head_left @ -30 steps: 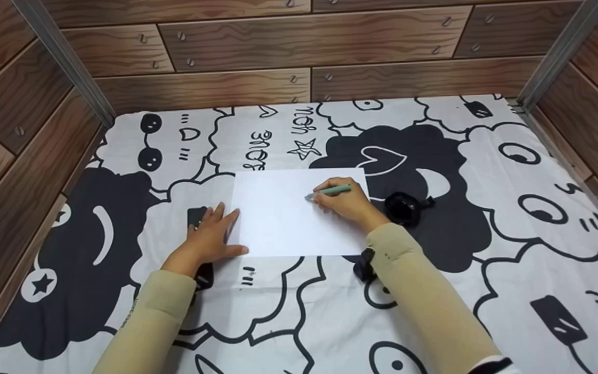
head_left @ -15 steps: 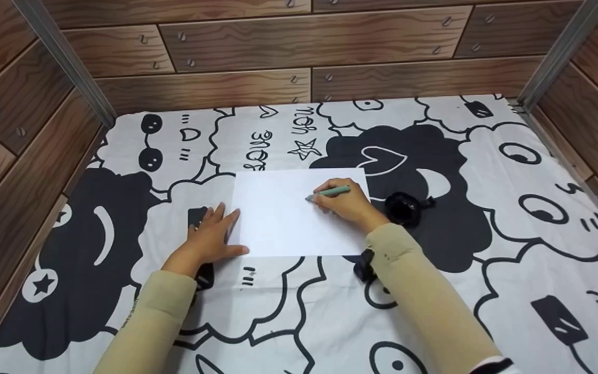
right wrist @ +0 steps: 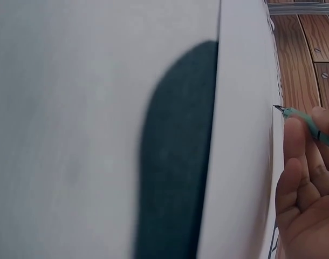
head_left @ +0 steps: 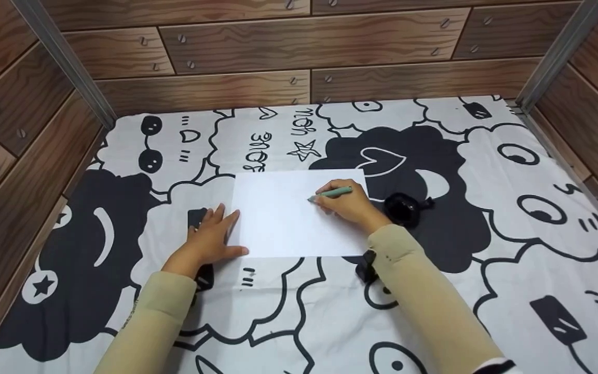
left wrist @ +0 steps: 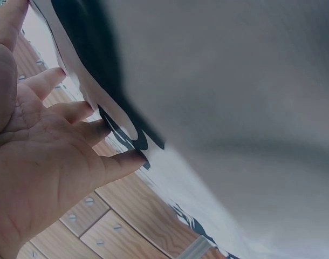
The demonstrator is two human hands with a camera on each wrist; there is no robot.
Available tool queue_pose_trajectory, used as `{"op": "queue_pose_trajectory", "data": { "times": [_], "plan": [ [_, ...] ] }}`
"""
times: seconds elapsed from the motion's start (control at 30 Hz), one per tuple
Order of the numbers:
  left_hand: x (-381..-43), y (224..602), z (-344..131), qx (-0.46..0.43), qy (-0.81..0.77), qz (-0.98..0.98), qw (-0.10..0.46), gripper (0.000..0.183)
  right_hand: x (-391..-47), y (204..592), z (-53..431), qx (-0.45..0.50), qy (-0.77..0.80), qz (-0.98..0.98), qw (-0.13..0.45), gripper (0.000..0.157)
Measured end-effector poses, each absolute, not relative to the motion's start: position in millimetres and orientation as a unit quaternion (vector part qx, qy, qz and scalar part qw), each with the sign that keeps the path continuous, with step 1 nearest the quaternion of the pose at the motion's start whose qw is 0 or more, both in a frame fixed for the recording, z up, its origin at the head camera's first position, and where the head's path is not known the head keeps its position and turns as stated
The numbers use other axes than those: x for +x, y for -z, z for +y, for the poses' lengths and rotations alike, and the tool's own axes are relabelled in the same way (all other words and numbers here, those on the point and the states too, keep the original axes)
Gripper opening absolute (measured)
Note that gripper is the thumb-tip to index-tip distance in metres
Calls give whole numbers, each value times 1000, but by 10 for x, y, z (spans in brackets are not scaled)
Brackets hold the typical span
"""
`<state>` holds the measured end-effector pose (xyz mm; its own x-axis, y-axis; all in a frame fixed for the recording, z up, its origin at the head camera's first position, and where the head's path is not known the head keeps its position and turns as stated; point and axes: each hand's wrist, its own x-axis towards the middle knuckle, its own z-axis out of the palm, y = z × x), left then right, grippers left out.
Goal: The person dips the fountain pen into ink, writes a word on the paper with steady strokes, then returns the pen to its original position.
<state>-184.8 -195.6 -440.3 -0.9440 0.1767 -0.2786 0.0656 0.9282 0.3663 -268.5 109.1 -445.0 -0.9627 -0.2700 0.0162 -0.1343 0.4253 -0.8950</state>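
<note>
A white sheet of paper (head_left: 278,223) lies on the patterned cloth in the head view, with no marks showing on it. My right hand (head_left: 345,202) pinches a green fountain pen (head_left: 336,192) between thumb and fingers, its nib right at the paper, right of the sheet's middle. The right wrist view shows the dark pointed nib and green barrel of the fountain pen (right wrist: 304,121). At the sheet's left edge my left hand (head_left: 211,236) rests with fingers spread, thumb on the lower left corner. In the left wrist view the fingers (left wrist: 75,110) reach out to the cloth, holding nothing.
A black-and-white cartoon-print cloth (head_left: 278,311) covers the surface. Right of the paper sits a glossy black rounded thing (head_left: 402,209) with a narrow neck. Small black devices are at both wrists. Wood-patterned walls (head_left: 309,47) and grey metal posts (head_left: 65,62) enclose the back and sides.
My right hand and the fountain pen have shifted very slightly to the right. The left hand and the paper stay where they were.
</note>
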Motion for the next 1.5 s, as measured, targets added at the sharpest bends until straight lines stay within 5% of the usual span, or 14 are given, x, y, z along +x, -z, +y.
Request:
{"op": "queue_pose_trajectory", "data": {
  "times": [1.5],
  "plan": [
    [-1837, 4380, -1949, 63, -175, 970, 158, 92, -2655, 4380, 1483, -71, 493, 865, 52, 16]
  ]
}}
